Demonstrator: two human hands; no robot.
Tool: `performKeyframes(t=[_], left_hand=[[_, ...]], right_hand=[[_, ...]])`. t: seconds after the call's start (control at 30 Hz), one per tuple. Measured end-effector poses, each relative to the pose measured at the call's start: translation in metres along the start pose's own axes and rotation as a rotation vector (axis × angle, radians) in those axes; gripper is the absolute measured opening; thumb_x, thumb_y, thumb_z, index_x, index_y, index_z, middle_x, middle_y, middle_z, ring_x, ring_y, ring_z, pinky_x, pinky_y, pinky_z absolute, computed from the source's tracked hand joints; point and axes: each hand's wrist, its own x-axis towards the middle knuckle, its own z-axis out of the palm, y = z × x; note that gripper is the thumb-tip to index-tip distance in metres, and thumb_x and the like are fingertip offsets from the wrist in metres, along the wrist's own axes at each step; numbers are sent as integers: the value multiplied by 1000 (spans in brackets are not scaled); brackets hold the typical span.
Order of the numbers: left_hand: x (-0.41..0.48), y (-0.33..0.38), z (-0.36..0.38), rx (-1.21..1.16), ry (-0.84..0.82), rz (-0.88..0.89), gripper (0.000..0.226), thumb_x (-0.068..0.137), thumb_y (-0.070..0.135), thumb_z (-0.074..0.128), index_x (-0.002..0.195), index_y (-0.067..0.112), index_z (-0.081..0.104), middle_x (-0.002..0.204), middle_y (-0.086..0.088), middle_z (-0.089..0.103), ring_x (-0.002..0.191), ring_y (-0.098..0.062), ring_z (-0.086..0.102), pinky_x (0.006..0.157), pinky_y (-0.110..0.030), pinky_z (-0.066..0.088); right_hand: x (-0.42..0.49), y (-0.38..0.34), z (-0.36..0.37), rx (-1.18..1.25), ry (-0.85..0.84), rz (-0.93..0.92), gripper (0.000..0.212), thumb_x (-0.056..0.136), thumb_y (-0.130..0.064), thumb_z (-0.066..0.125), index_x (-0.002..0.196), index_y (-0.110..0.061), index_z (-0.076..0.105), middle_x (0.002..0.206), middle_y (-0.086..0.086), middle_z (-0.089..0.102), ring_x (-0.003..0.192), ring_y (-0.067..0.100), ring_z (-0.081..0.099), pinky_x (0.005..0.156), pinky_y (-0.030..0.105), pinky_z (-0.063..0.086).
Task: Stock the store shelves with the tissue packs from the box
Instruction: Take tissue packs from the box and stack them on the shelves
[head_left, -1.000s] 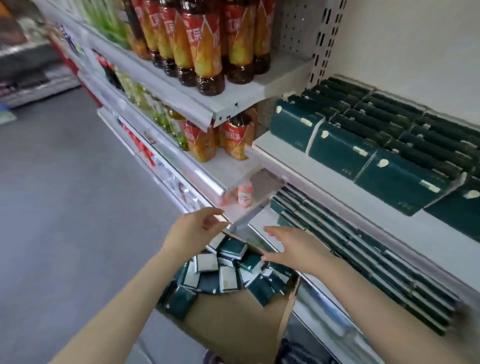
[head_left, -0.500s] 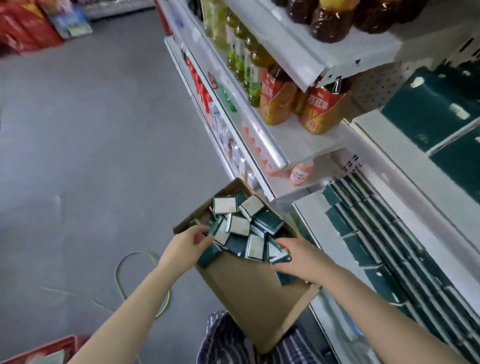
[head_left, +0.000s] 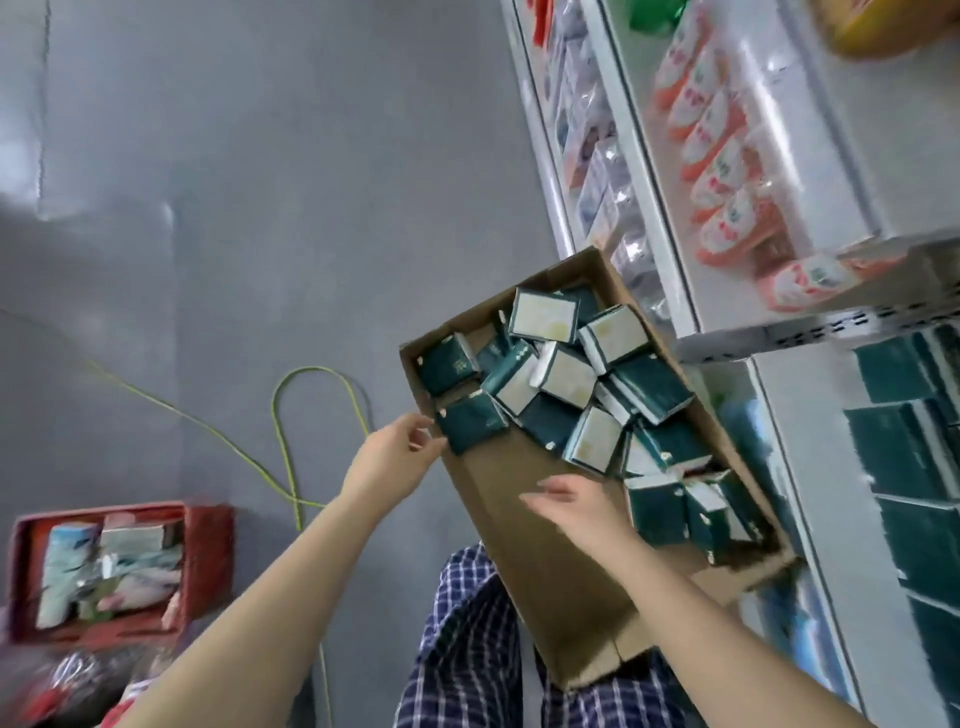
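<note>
A brown cardboard box (head_left: 530, 525) lies tilted in front of me, beside the shelves. Several dark green tissue packs (head_left: 566, 374) are heaped in its far half, and more stand in its right corner (head_left: 675, 512). My left hand (head_left: 389, 460) is at the box's left wall, fingertips touching the corner of the nearest pack (head_left: 470, 428); whether it grips the pack is unclear. My right hand (head_left: 576, 506) hovers over the bare cardboard floor with fingers straight, holding nothing. Rows of the same green packs fill the shelf (head_left: 904, 447) at right.
A red crate (head_left: 208, 545) with mixed packets sits on the grey floor at lower left. A yellow-green cable (head_left: 280, 431) loops across the floor. Pink and white bottles (head_left: 722, 171) line a white shelf at upper right. Checked trousers (head_left: 467, 649) show below the box.
My view has swung down toward the box and floor. My right hand has drawn back from the packs to the bare cardboard. My left hand stays at the box's left edge.
</note>
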Motion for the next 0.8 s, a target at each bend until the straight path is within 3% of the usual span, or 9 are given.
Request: performKeyframes(t=[0.07,0.17,0.23,0.37,0.47,0.67,0.8], left_hand=[[25,-8,21,47,-47,3,44,95,44,63,134,22,60,107,7,68,102,-18,65,85,-31,51],[62,-28,49,179,-89,21,51,95,47,63,139,23,56,118,3,68,108,-21,64,91,-34,53],[91,-40,66,335,-117,72,57,93,51,64,143,24,52,126,0,66,113,-23,63,94,-40,55],[145,-52,93,734,-103,199,71,87,66,64,144,27,48,135,0,60,126,-27,50,100,-43,45],[176,-55,110,947,-99,249,80,81,74,63,143,25,47,135,1,57,127,-26,45,102,-41,38],[197,-61,130,1039,-137,260,82,77,77,64,135,22,47,130,0,63,124,-29,50,100,-46,31],[190,-63,135,1016,-129,270,75,80,75,62,131,22,47,127,0,63,121,-28,50,94,-46,31]], right_hand=[[30,11,20,-4,-24,26,54,75,-57,78,118,-30,60,106,-17,62,95,0,60,84,26,51],[73,28,48,145,-61,101,55,77,-49,79,123,-24,61,116,-7,67,104,12,65,98,39,52],[102,36,60,254,-50,147,58,80,-44,79,128,-21,59,121,-2,66,108,16,65,101,40,51],[159,48,71,470,-15,184,57,85,-35,76,135,-15,54,123,2,64,111,17,64,103,37,49],[203,51,81,531,16,185,69,85,-35,77,143,-13,48,135,6,59,122,23,58,109,42,44],[258,44,111,752,72,226,80,80,-34,82,145,-8,44,139,11,57,128,29,53,112,49,39],[265,46,120,811,113,270,65,83,-29,80,136,-7,50,126,12,65,116,27,62,102,46,48]])
